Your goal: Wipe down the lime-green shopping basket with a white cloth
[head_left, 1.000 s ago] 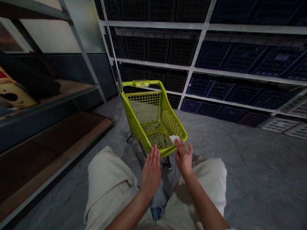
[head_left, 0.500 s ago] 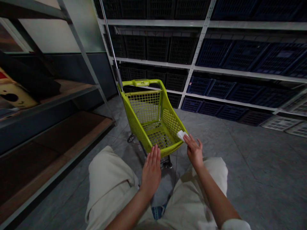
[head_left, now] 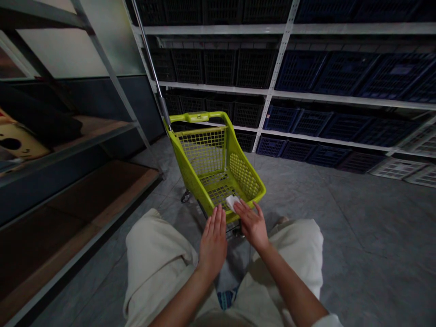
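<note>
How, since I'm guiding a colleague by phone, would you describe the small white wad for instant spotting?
Before the tall white metal rack of mostly dark plastic crates stands a yellow-green plastic shopping cart. At the cart's near rim, the person's bare right hand holds the small white wad, cloth or paper. Its white sets it apart from the yellow-green plastic.

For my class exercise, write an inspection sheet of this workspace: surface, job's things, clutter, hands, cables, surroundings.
Surface: grey floor.
Job's things: green cart; white cloth or tissue at its near edge.
Clutter: black item and yellow item on the left shelf.
Hands: left hand open at that edge; right hand holding the cloth or tissue.
Cables: nothing seen.
Surroundings: white rack with black crates, blue crates and white crates; pole at the cart's far end.
</note>
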Demonstrator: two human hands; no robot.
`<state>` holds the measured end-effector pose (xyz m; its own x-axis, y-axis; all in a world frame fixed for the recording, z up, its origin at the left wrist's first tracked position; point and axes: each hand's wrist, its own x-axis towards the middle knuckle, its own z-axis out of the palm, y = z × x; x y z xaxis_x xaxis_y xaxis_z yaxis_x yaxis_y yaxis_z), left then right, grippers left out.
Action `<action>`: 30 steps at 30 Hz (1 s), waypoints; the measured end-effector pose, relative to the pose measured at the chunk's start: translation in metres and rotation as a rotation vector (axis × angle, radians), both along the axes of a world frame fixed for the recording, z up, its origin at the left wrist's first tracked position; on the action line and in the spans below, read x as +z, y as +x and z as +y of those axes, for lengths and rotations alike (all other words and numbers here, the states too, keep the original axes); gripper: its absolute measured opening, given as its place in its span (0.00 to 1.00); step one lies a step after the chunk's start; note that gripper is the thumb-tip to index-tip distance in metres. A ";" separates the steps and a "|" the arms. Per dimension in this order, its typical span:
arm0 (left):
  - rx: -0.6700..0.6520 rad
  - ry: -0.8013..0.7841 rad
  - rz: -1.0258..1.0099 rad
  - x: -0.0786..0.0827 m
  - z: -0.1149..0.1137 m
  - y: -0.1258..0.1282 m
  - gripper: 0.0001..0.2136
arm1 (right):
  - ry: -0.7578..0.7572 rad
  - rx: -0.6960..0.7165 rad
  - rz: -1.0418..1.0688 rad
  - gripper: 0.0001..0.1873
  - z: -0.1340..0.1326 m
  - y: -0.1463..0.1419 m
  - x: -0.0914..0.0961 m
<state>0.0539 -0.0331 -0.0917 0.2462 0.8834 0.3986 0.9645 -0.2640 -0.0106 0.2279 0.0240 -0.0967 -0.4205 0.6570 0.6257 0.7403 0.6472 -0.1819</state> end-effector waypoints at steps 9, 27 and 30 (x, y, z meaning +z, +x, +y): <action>-0.012 -0.002 -0.024 0.003 -0.001 0.005 0.38 | 0.074 -0.311 0.086 0.29 0.043 0.063 -0.006; -0.019 0.013 0.024 0.003 -0.001 0.000 0.39 | 0.063 -0.239 0.032 0.32 0.047 0.080 -0.006; -0.014 0.010 0.011 0.003 -0.002 0.002 0.38 | 0.070 -0.316 0.075 0.32 0.042 0.063 -0.007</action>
